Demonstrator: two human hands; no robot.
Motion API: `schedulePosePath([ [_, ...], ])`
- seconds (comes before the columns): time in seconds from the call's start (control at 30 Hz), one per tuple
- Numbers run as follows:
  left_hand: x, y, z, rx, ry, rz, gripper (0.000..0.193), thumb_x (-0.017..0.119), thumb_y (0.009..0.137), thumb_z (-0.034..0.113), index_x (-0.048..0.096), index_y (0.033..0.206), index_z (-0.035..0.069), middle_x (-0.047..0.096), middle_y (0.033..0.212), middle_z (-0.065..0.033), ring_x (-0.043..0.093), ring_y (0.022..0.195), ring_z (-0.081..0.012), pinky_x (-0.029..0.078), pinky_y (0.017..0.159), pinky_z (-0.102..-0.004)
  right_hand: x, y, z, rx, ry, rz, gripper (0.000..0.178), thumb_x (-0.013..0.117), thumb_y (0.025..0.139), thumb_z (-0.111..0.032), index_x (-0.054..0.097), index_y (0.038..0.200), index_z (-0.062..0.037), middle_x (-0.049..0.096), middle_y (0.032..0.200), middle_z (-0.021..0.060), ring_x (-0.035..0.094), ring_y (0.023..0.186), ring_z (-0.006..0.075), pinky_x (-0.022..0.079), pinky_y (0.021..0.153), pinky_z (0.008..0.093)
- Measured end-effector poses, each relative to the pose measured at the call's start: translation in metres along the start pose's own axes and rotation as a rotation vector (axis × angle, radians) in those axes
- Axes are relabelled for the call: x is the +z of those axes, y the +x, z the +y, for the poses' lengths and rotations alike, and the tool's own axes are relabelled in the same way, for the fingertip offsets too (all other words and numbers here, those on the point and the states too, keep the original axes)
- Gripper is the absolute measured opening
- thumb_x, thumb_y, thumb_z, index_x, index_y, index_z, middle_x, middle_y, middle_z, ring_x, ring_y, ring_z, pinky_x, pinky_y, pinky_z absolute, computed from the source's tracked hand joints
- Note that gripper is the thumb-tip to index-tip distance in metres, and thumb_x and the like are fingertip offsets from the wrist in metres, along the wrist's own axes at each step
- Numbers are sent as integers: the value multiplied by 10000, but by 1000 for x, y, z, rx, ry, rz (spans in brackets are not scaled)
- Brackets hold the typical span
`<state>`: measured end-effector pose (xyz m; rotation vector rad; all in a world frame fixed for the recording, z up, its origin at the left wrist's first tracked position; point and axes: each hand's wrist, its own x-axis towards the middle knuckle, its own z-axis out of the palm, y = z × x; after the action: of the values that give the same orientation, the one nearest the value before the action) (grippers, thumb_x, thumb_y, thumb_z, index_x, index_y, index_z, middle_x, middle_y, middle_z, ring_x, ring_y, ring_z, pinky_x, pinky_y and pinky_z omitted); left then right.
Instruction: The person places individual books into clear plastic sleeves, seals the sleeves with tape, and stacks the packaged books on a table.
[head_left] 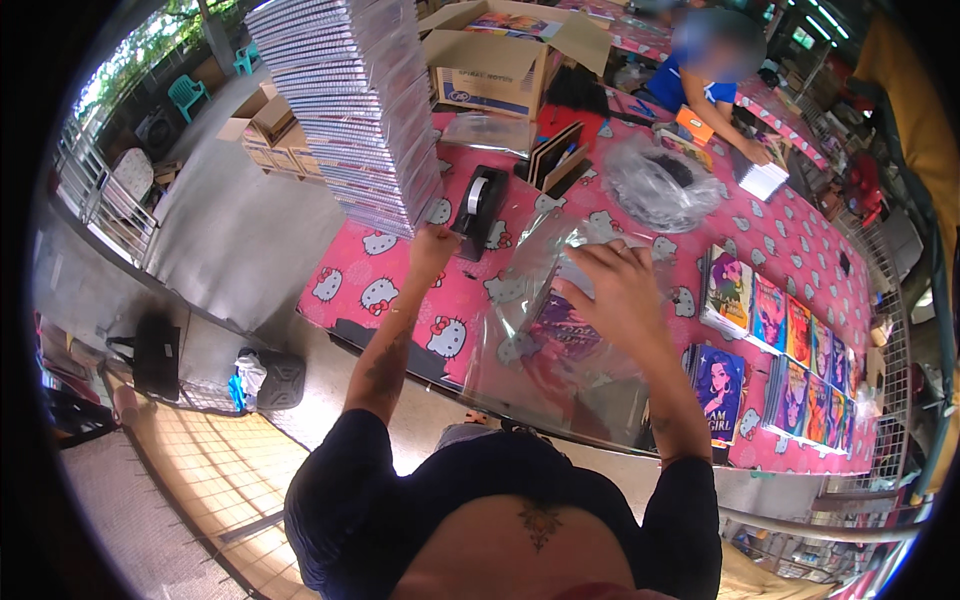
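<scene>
My left hand [433, 252] is closed beside the black tape dispenser [468, 238], close to the foot of a tall stack of spiral notebooks [350, 120]. Whatever its fingers may pinch is too small to make out. Over a clear plastic sheet [505, 345] at the table's near edge, my right hand [615, 285] lies with thumb and fingers apart. Under that plastic shows a notebook with a purple, colourful cover [562, 328], partly covered by the hand.
Rows of colourful notebooks [795, 335] lie at the right of the pink patterned table [640, 425]. Behind my hands sit a bundle of clear plastic [665, 185], a wooden holder [555, 158] and an open carton [485, 85]. Across the table, a person in blue [690, 85] handles a notepad [764, 180].
</scene>
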<state>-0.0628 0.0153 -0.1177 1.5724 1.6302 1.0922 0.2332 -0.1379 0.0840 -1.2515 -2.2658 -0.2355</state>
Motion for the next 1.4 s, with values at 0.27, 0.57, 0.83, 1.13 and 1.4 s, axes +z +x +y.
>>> schedulePosePath([
  [0.27, -1, 9, -14, 122, 369, 26, 155, 692, 832, 146, 676, 815, -7, 687, 717, -91, 667, 628, -172, 534, 574, -290, 8, 1, -3, 84, 28, -51, 442, 737, 807, -304, 647, 1159, -51, 707, 1087, 74, 679, 908, 247, 403, 923, 406],
  [0.57, 12, -12, -25, -296, -511, -10, 115, 646, 809, 140, 687, 823, 33, 692, 761, -206, 689, 699, -370, 546, 607, -446, 4, 3, -7, 158, 41, -107, 461, 723, 819, -324, 643, 1175, -43, 707, 1094, 94, 682, 898, 268, 403, 933, 428],
  [0.83, -48, 15, 53, 328, 461, -218, 149, 689, 861, 77, 692, 991, 4, 698, 808, -59, 672, 705, -121, 529, 611, -245, 4, 3, -8, 181, 27, -127, 461, 722, 816, -345, 656, 1166, -51, 713, 1074, 90, 681, 867, 265, 408, 901, 423],
  [1.13, -3, -22, 187, 653, -237, -778, 295, 722, 869, 92, 696, 1163, 91, 495, 813, 26, 501, 724, -90, 466, 630, -254, -2, 17, -6, 195, 275, -220, 415, 730, 806, -352, 704, 1110, -70, 721, 972, 138, 685, 843, 272, 427, 878, 425],
  [1.4, -5, -13, 202, 952, -112, -641, 154, 752, 818, 107, 767, 965, 151, 529, 1280, -67, 468, 1205, -239, 389, 1004, -367, -32, -81, 71, 440, 373, 122, 578, 864, 652, -346, 673, 1133, -90, 576, 1234, 108, 542, 1157, 279, 388, 960, 464],
])
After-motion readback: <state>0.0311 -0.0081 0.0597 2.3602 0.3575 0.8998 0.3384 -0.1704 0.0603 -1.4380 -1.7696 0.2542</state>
